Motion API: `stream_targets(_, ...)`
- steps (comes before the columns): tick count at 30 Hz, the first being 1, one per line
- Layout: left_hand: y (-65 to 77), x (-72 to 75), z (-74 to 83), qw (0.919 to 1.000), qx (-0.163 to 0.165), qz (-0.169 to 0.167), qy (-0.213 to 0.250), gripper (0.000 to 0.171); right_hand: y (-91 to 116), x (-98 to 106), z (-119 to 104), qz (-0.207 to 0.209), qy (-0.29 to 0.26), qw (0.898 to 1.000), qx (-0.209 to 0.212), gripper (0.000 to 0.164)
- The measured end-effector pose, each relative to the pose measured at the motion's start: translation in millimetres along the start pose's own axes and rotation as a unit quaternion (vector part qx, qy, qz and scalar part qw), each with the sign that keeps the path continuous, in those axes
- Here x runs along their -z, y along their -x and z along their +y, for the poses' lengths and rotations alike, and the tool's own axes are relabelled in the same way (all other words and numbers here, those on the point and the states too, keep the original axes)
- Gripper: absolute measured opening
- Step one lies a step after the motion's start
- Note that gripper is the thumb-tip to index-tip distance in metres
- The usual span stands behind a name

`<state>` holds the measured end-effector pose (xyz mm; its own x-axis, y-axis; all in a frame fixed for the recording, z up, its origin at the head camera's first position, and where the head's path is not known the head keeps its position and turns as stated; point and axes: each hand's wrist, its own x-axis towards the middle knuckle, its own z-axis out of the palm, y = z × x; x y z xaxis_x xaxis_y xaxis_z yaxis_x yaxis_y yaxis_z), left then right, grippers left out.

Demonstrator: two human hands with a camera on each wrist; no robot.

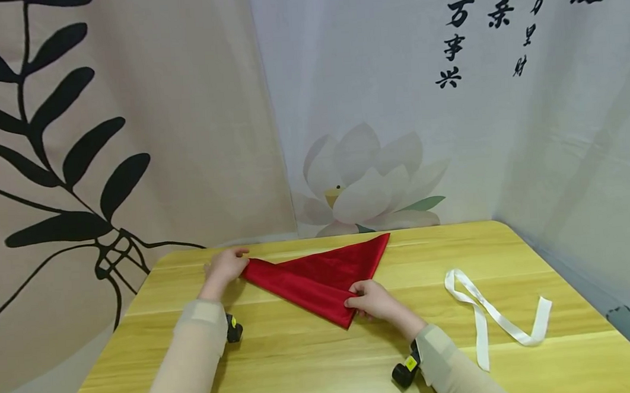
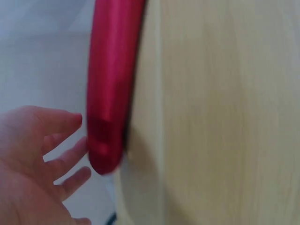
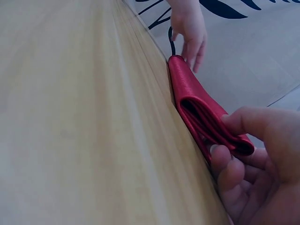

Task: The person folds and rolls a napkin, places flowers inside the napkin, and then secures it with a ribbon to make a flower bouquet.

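A red satiny cloth [image 1: 319, 273] lies on the table, folded into layers along its near side, with a pointed corner reaching toward the far edge. At its left end is my left hand [image 1: 226, 266]. In the left wrist view the fingers [image 2: 70, 157] of that hand are spread and relaxed beside the cloth's rounded end; whether a fingertip touches it I cannot tell. My right hand [image 1: 376, 300] pinches the near right end of the fold. Seen from the right wrist, the thumb [image 3: 248, 121] presses on top and curled fingers lie beneath the stacked layers [image 3: 211, 119].
A white ribbon [image 1: 506, 323] lies in loose bends on the right of the yellow wood-grain table [image 1: 281, 370]. Behind the table's far edge hangs a printed curtain [image 1: 210, 136] with leaves, a lotus and characters. Both wrists carry small black cameras.
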<state>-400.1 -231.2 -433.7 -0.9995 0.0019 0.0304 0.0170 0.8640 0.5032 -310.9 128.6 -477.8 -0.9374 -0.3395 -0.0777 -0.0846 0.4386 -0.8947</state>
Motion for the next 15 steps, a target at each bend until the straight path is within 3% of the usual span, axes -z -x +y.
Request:
stream_targets(6,9.3,-7.4,27.0,0.9972,-0.063,0.022,-0.033,0.038,2.1,-1.2,0.0,0.002,0.001,1.0,0.005,0.012)
stream_targets(15,44.6,-31.2,75.1,0.9879,-0.149,-0.023,-0.035,0.029,2.6,-1.7,0.5,-0.001,-0.005,1.0,0.009,0.012)
